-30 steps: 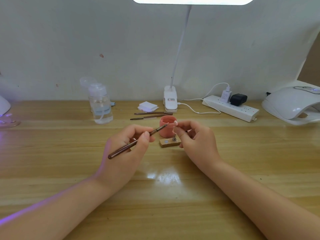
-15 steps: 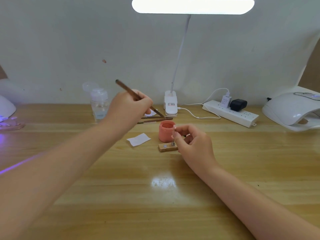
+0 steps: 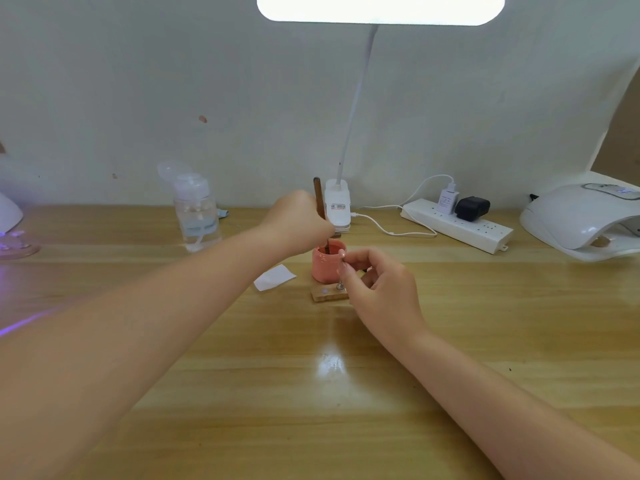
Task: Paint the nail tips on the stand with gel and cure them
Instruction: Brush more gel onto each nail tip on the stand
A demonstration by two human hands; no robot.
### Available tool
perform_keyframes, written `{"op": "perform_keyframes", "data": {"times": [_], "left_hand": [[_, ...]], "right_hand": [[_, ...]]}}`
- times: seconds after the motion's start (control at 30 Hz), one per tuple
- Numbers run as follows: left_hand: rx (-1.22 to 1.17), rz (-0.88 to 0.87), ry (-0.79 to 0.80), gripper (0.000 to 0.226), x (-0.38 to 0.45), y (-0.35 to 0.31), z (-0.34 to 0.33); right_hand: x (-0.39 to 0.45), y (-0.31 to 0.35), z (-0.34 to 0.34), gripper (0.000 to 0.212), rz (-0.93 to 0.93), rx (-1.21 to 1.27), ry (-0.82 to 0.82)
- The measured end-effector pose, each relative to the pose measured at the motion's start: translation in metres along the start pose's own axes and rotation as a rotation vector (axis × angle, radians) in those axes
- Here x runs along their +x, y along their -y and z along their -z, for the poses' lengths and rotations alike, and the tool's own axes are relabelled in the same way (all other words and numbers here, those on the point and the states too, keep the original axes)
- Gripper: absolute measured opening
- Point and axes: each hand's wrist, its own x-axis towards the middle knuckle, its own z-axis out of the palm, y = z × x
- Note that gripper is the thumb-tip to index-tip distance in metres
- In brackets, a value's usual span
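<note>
A: What crowds the left grip (image 3: 304, 220)?
B: The lamp base (image 3: 337, 206) just behind it, the pink jar (image 3: 325, 266) below.
A: And the right grip (image 3: 375, 282)?
B: Jar and wooden stand (image 3: 329, 294) at its left; bare tabletop (image 3: 485, 306) to its right and nearer.

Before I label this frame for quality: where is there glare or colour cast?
Head view: the desk lamp is blown out white; its reflection glares on the table in front of the wooden stand; a purple cast tints the table's left edge; wide-angle distortion bends the right border.

Pale wall (image 3: 138, 81) behind wooden desk (image 3: 311, 393); lit desk lamp (image 3: 380, 8) overhead.
</note>
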Motion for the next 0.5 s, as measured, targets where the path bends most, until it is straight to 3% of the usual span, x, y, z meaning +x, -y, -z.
{"op": "perform_keyframes", "data": {"times": [0.17,0.33,0.5], "left_hand": [[-0.109,0.032,-0.091,0.022,0.001,0.014,0.002],[-0.544,0.215,-0.196,0.017,0.003,0.030,0.009],[-0.839,0.438,-0.176,0.019,0.001,0.049,0.009]], "right_hand": [[0.000,0.000,0.000,0.005,0.011,-0.008,0.000],[0.000,0.001,0.001,0.005,0.009,-0.008,0.011],[0.000,0.002,0.001,0.006,0.008,-0.027,0.008]]}}
